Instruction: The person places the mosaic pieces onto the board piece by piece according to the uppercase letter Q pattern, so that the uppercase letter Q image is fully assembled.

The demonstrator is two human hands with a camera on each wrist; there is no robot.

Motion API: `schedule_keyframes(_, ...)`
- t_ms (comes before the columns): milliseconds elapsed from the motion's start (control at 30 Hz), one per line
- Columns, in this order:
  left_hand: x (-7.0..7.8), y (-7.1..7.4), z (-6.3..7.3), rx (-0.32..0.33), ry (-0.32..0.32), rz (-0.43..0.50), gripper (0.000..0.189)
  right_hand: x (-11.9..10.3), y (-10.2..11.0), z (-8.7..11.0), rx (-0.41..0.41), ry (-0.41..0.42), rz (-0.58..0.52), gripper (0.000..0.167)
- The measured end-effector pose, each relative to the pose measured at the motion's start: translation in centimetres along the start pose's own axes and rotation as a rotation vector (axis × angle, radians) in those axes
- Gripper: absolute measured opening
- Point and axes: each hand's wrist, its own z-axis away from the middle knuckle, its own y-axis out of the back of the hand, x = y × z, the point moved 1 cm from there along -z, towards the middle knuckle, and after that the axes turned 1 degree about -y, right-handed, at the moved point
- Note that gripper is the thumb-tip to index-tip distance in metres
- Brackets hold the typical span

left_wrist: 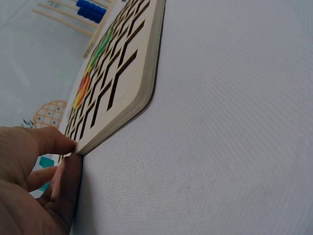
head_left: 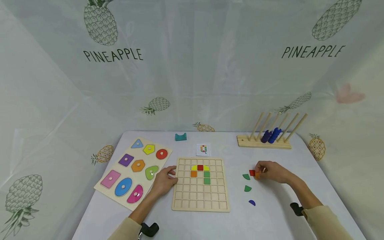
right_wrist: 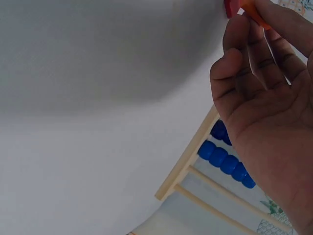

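My left hand (head_left: 164,181) rests at the left edge of a wooden grid board (head_left: 201,198), its fingertips touching the side with thumb and forefinger apart. Yellow, red, orange and green pieces sit in an arch in the board's upper cells. My right hand (head_left: 271,171) pinches a small orange piece (right_wrist: 255,14) between thumb and fingers, low over the table on the right. Beside it lies a red square piece (head_left: 251,172). Close by are a green piece (head_left: 246,176), another green piece (head_left: 247,188) and a blue piece (head_left: 252,202).
A pattern card (head_left: 203,149) lies behind the board, with a teal block (head_left: 180,137) farther back. On the left, a shape puzzle board (head_left: 132,178) lies tilted. A wooden peg rack (head_left: 255,142) with blue beads stands at the back right.
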Motion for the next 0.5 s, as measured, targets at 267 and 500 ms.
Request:
schedule_keyframes(267, 0.0, 0.0, 0.0, -0.004, 0.003, 0.006, 0.052, -1.6, -0.2, -1.1, -0.015, 0.021, -0.025, 0.015)
schedule_keyframes(500, -0.1, 0.0, 0.1, -0.005, -0.008, 0.018, 0.051, -2.9, -0.9, -2.8, -0.051, 0.031, -0.095, 0.017)
